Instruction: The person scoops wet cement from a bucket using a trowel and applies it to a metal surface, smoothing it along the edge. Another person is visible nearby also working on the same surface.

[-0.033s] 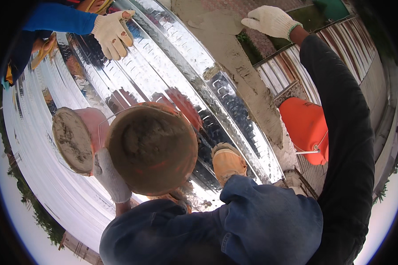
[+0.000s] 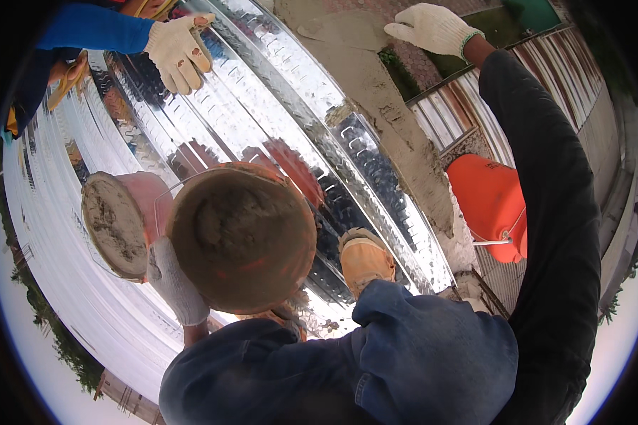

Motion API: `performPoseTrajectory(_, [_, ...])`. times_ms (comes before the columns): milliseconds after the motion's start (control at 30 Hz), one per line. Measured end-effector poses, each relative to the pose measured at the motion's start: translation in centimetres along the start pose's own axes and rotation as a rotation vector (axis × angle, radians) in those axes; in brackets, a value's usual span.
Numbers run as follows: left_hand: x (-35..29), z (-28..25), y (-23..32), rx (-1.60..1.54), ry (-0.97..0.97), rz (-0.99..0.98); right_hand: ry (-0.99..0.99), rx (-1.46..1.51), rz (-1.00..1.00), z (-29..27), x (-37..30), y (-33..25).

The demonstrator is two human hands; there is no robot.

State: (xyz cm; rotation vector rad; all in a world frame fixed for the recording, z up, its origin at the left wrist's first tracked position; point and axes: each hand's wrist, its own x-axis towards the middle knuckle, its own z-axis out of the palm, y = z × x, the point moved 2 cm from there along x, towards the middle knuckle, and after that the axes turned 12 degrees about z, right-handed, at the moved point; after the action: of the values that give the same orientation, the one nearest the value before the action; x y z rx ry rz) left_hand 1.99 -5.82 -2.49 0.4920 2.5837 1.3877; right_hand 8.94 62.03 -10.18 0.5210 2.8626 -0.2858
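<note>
My left hand (image 2: 176, 283), in a pale knit glove, grips the near left side of an orange bucket (image 2: 301, 234). Its inside is coated with grey mortar, with a lump at the bottom; part of my fingers is hidden against the bucket wall. Left of that hand is a second bucket (image 2: 152, 202), reddish and filled with grey mortar (image 2: 113, 227). Gloved in white, my right hand (image 2: 432, 30) reaches far out at the upper right. Its fingers are stretched, with nothing in them, above the mortar-covered wall top (image 2: 347, 32).
A co-worker's gloved hand (image 2: 179, 57) spreads its fingers over the shiny ribbed metal sheets (image 2: 213, 106) at upper left. My boot (image 2: 365, 262) stands on the metal. Beyond the wall edge an orange bucket (image 2: 485, 205) lies tilted beside rusty corrugated sheets (image 2: 546, 71).
My right hand has shifted very slightly up. The buckets and my left hand look almost the same.
</note>
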Motion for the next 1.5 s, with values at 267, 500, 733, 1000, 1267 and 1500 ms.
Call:
performPoseTrajectory(267, [1.4,0.1,0.2,-0.157,0.128,-0.131,-0.384,0.125,0.097,1.5,-8.1,0.1])
performPoseTrajectory(500, [2.5,0.7,0.8,-0.314,0.195,-0.218,-0.46,0.0,0.095,2.5,-19.3,0.3])
performPoseTrajectory(733, [2.6,2.2,2.1,-0.267,0.129,-0.1,-0.333,-0.103,0.059,2.7,-22.9,2.3])
performPoseTrajectory(1000, [2.4,1.3,1.7,-0.276,0.091,-0.134,-0.007,-0.214,-0.027,0.6,-5.1,0.1])
performPoseTrajectory(1267, [0.7,0.1,-0.5,-0.186,0.169,-0.225,-0.133,0.373,0.277,-2.8,6.2,-5.2])
performPoseTrajectory(1500, [0.5,-1.2,-0.9,-0.129,0.191,-0.237,-0.776,0.95,0.725,1.7,-2.1,-0.9])
